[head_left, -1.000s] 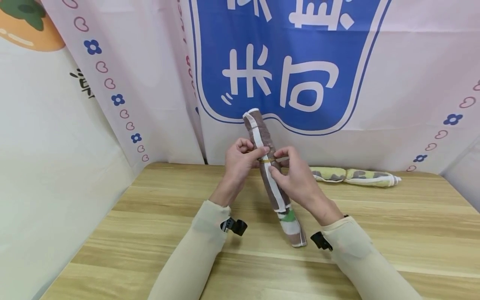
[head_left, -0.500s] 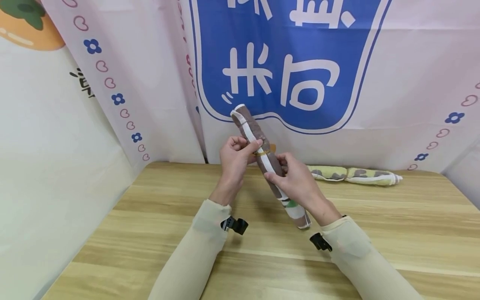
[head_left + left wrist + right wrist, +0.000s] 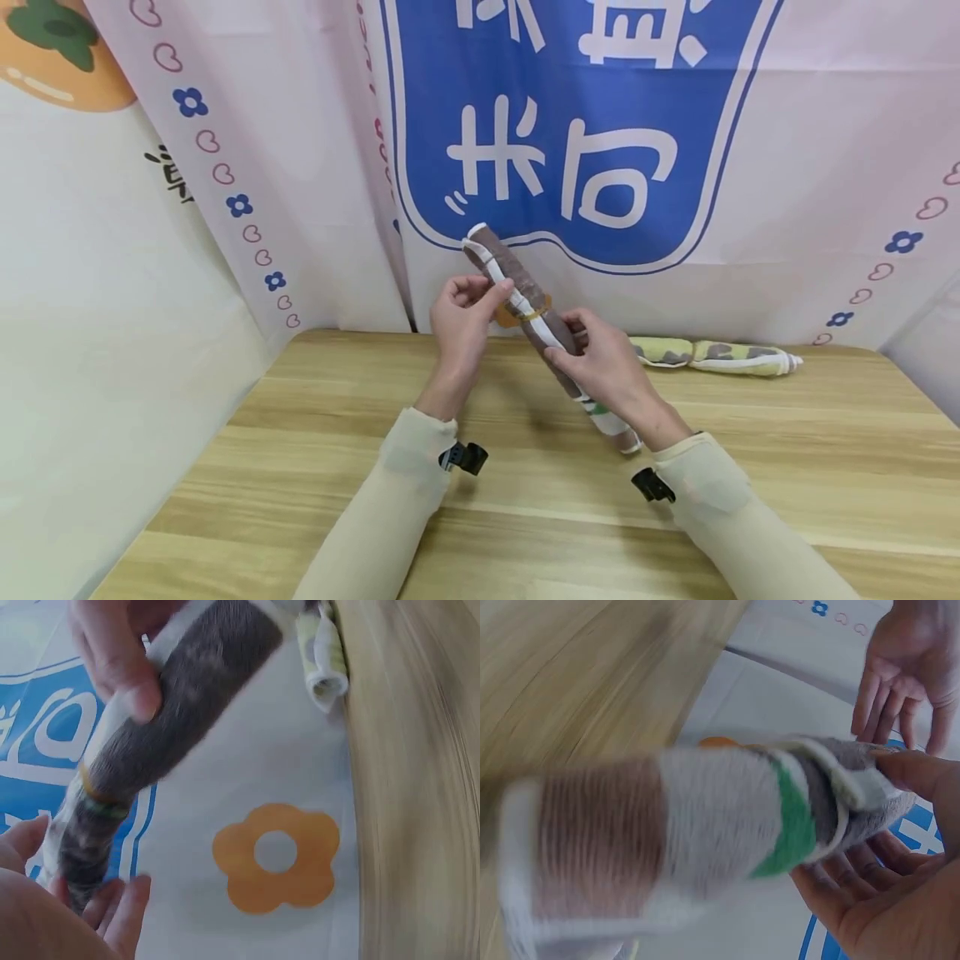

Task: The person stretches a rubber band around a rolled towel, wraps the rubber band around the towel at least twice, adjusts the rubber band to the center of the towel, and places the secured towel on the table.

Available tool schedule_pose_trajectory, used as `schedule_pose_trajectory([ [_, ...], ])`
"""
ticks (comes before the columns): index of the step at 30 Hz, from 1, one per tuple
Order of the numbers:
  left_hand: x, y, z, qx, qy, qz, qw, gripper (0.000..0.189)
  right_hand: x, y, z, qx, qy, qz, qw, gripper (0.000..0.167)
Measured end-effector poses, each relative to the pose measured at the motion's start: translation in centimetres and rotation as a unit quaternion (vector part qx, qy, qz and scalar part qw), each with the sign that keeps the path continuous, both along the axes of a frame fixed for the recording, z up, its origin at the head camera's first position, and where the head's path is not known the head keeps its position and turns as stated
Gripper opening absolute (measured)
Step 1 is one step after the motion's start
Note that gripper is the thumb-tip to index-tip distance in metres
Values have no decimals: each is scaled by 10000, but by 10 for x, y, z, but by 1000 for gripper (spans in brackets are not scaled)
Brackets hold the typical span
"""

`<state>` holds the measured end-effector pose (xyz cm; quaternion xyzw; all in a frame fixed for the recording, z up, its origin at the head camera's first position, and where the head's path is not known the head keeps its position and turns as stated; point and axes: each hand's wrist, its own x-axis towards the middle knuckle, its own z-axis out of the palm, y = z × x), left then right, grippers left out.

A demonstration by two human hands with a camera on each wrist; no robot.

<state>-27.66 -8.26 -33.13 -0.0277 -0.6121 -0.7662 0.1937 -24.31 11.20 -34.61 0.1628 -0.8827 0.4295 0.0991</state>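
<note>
A brown towel (image 3: pixel 517 275), rolled into a tube with a white edge strip, slants above the table in the head view. A yellowish rubber band (image 3: pixel 535 315) circles its middle. My left hand (image 3: pixel 456 325) holds the upper half, thumb on the white strip. My right hand (image 3: pixel 603 362) grips the roll below the band, thumb in front and fingers behind. In the right wrist view, the lower end of the brown towel (image 3: pixel 600 840) shows brown, white and green bands. Part of the left fingers is hidden behind the roll in the head view.
A second rolled towel (image 3: pixel 738 358), yellow with grey patches and cinched in its middle, lies at the table's back edge on the right. The wooden table (image 3: pixel 540 533) meets a printed cloth backdrop (image 3: pixel 810 208) behind. An orange flower (image 3: pixel 315 855) is printed on that cloth.
The brown towel has tilted further, its lower end swinging right and its top left. My right hand has shifted from the band to farther down the roll; my left hand has moved slightly left.
</note>
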Motion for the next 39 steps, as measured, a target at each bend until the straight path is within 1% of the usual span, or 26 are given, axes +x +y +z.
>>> schedule_pose_trajectory([
  [1, -1, -3, 0, -26, 22, 112, 9999, 34, 0, 1, 0, 68, 42, -25, 10000, 45],
  [3, -2, -11, 0, -35, 92, 228, 9997, 41, -1, 4, -1, 244, 110, -65, 9996, 44],
  [5, -4, -19, 0, -235, 158, 356, 9990, 51, -1, 7, 0, 445, 179, -80, 9988, 44],
  [8, -5, -32, 0, -954, 366, 475, 9936, 66, -2, 11, 1, 741, 304, -67, 9968, 43],
  [9, -5, -35, 0, -1261, 479, 491, 9896, 69, -3, 13, 1, 833, 350, -54, 9959, 43],
  [11, -4, -41, 0, -1893, 752, 449, 9780, 72, -4, 17, 2, 1020, 464, -45, 9937, 41],
  [13, -4, -46, 2, -2513, 1075, 339, 9613, 75, -4, 22, 3, 1203, 550, -32, 9912, 41],
  [15, -5, -50, 4, -3100, 1404, 165, 9402, 76, -5, 26, 4, 1381, 594, -3, 9886, 40],
  [17, -5, -53, 6, -3706, 1668, -15, 9137, 79, -6, 30, 6, 1568, 632, 35, 9856, 40],
  [19, -7, -56, 7, -4240, 1897, -228, 8852, 81, -7, 33, 7, 1727, 693, 83, 9825, 39],
  [21, -7, -59, 7, -4670, 2023, -418, 8598, 82, -7, 35, 8, 1859, 745, 148, 9796, 37],
  [22, -8, -61, 7, -4862, 2058, -487, 8479, 82, -7, 36, 9, 1922, 782, 181, 9781, 36],
  [26, -10, -67, 4, -5365, 2257, -722, 8099, 79, -7, 38, 10, 2133, 868, 350, 9725, 33],
  [30, -14, -69, 3, -5816, 2512, -964, 7677, 75, -8, 41, 11, 2314, 970, 485, 9668, 32],
  [32, -15, -68, 2, -5989, 2553, -1110, 7508, 72, -8, 42, 12, 2372, 1030, 531, 9645, 31],
  [34, -15, -66, 1, -6111, 2549, -1280, 7384, 67, -9, 43, 11, 2431, 1130, 581, 9616, 31],
  [37, -15, -63, -2, -6269, 2497, -1417, 7242, 57, -9, 45, 10, 2512, 1259, 674, 9573, 31],
  [39, -15, -62, -3, -6369, 2488, -1435, 7154, 50, -9, 45, 9, 2557, 1344, 726, 9546, 31],
])
